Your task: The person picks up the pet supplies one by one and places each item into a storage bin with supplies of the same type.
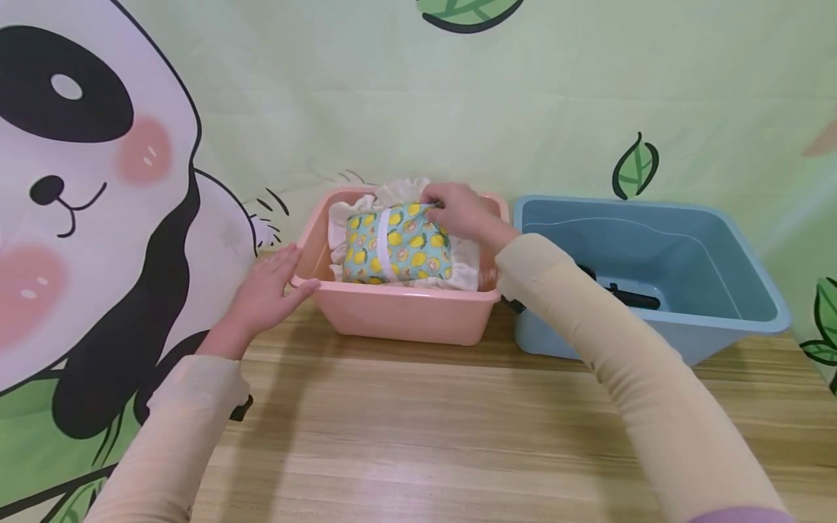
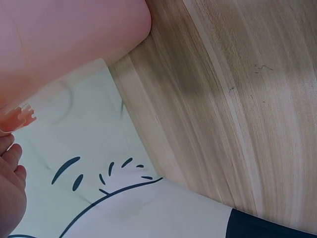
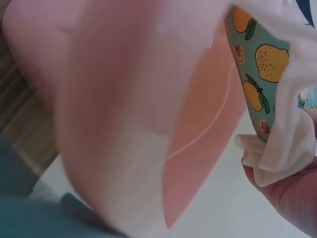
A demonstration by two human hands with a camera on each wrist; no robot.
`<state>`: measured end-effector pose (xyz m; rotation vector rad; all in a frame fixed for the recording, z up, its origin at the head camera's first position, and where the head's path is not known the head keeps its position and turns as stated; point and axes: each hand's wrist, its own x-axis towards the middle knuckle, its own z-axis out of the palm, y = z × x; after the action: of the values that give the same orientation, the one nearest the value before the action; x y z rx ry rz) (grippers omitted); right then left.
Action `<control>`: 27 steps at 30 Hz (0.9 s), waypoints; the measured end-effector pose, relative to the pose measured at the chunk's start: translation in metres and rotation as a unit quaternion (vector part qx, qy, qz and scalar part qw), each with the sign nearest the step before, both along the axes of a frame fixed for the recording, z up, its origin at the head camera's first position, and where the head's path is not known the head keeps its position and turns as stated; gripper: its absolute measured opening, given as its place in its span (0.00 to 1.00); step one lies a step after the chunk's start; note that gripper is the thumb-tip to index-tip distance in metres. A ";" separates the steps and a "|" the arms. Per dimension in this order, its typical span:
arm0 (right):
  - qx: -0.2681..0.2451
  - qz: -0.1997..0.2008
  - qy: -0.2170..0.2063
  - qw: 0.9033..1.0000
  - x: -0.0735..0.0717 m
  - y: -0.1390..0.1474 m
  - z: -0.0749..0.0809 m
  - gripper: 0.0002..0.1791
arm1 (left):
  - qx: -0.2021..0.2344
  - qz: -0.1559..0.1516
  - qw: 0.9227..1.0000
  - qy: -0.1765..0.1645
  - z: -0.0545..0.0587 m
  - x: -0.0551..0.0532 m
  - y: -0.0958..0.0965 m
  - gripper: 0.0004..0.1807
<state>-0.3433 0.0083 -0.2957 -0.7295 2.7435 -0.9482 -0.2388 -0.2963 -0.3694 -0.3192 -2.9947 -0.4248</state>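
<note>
A lemon-print cloth bundle, teal with white ruffled edges and a white band across it, lies inside the pink bin. At its upper right corner, my right hand pinches the fabric. The right wrist view shows that hand against the white ruffle, its fingers partly hidden by the cloth. My left hand rests on the bin's left rim with fingers extended and thumb apart. Only part of the left hand appears in the left wrist view, beside the bin's edge.
To the right stands a larger blue bin with a black object in it, partly hidden by my right sleeve. Both bins sit on a wood-grain table. Behind them hangs a pale green cloth printed with a panda and leaves.
</note>
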 end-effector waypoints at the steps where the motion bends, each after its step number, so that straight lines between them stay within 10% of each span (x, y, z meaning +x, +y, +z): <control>1: 0.000 -0.002 -0.003 1.000 0.000 -0.001 -0.001 0.04 | 0.000 0.000 1.000 0.001 0.000 0.000 0.000 0.43; 27: 0.048 0.020 0.040 0.998 0.002 -0.015 -0.028 0.03 | -0.004 -0.004 1.000 0.008 -0.001 0.000 0.000 0.42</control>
<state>-0.3417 -0.0070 -0.3233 -0.8183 2.8086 -0.7897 -0.2393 -0.2961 -0.3703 -0.3327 -2.9819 -0.4100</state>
